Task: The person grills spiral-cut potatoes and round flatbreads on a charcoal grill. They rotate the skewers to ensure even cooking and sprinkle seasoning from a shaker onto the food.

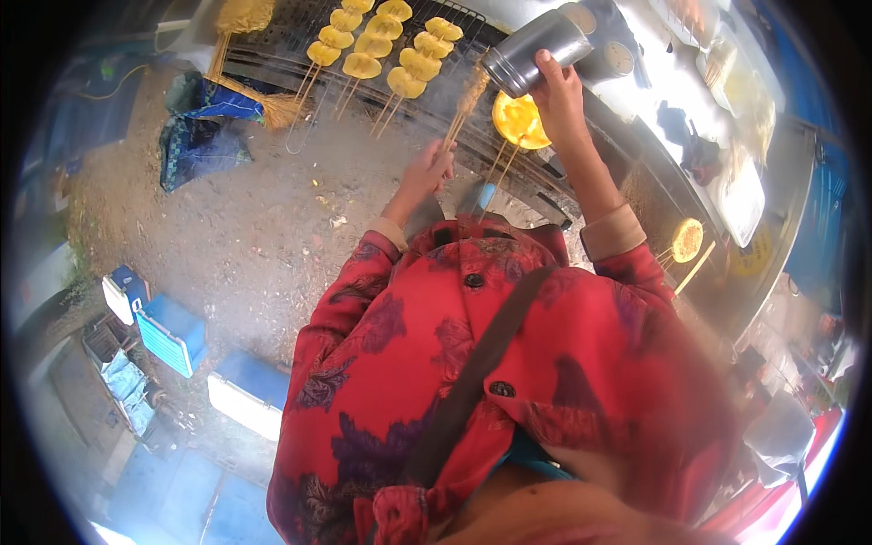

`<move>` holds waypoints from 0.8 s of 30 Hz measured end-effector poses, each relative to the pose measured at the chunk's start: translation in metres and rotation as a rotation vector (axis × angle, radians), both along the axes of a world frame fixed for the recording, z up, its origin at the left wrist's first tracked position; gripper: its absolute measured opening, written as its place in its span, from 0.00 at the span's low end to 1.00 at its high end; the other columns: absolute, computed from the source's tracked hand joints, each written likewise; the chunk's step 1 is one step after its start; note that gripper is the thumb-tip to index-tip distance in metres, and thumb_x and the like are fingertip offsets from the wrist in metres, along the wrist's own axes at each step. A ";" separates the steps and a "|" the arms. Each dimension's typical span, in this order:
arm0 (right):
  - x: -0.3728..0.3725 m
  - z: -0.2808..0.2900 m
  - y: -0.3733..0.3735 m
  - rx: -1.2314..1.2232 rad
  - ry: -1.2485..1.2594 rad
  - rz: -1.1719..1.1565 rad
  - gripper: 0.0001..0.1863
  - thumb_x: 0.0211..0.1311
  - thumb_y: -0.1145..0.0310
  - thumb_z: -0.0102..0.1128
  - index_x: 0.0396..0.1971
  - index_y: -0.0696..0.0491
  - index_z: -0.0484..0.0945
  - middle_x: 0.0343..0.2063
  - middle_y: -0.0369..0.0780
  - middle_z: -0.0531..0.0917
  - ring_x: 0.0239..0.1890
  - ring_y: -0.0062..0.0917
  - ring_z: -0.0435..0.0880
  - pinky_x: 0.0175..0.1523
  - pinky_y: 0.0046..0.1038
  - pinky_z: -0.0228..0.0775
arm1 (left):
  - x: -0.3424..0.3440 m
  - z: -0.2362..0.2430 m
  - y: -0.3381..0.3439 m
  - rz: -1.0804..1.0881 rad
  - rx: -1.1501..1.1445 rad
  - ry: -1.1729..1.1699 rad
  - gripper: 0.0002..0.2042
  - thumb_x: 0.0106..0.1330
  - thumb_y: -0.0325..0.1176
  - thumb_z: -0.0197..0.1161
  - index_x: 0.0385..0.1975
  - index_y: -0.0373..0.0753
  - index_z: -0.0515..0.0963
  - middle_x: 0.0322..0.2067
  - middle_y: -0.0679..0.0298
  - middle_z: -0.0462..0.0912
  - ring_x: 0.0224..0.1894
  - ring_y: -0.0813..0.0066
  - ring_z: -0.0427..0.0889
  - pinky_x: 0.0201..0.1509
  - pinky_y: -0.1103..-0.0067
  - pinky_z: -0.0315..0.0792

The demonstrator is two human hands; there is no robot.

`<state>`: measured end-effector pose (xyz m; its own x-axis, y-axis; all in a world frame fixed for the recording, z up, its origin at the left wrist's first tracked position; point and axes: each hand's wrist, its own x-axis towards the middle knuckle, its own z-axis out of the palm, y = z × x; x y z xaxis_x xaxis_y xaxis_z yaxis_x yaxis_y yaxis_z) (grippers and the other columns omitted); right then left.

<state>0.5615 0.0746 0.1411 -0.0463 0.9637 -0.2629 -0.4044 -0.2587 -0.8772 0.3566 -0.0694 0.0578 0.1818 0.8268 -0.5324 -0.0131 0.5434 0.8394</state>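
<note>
Bright, cool light fills the scene, strongest at upper right, where the counter burns out to white. The can carries a soft shine. A pale haze, perhaps smoke or a smeared lens, dulls the ground. The jacket blurs toward lower right. Fisheye distortion bends straight edges near the rim; the corners fall black.

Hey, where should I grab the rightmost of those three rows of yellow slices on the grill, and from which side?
Probably by the bare sticks, from the near side, below in the picture: they jut from the slices past the grate toward the body. The left hand is closest but already holds brown skewers.
</note>
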 end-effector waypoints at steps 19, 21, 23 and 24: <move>-0.014 0.061 0.015 -0.005 0.083 -0.038 0.27 0.50 0.57 0.67 0.40 0.60 0.66 0.31 0.37 0.75 0.31 0.18 0.75 0.39 0.22 0.71 | -0.001 0.009 0.001 0.032 -0.184 -0.300 0.14 0.70 0.39 0.43 0.48 0.39 0.69 0.16 0.78 0.58 0.13 0.91 0.54 0.13 0.90 0.48; -0.003 0.062 0.007 0.114 0.190 0.100 0.26 0.50 0.57 0.67 0.40 0.60 0.66 0.32 0.38 0.75 0.31 0.19 0.75 0.39 0.22 0.71 | -0.002 0.002 0.001 0.042 -0.165 -0.293 0.14 0.70 0.39 0.43 0.48 0.38 0.69 0.16 0.77 0.60 0.12 0.90 0.54 0.13 0.89 0.49; -0.002 0.062 0.007 0.138 0.168 0.097 0.26 0.50 0.57 0.67 0.40 0.59 0.66 0.32 0.38 0.75 0.32 0.19 0.76 0.39 0.22 0.71 | -0.004 0.005 -0.001 0.032 -0.170 -0.316 0.15 0.70 0.40 0.44 0.48 0.38 0.69 0.17 0.77 0.60 0.12 0.90 0.54 0.12 0.89 0.49; 0.003 0.051 0.013 0.166 0.175 0.155 0.26 0.51 0.57 0.66 0.40 0.59 0.66 0.33 0.38 0.75 0.33 0.19 0.76 0.39 0.23 0.71 | -0.005 0.007 -0.001 0.027 -0.173 -0.327 0.15 0.70 0.40 0.44 0.48 0.38 0.69 0.17 0.77 0.60 0.12 0.90 0.54 0.12 0.89 0.49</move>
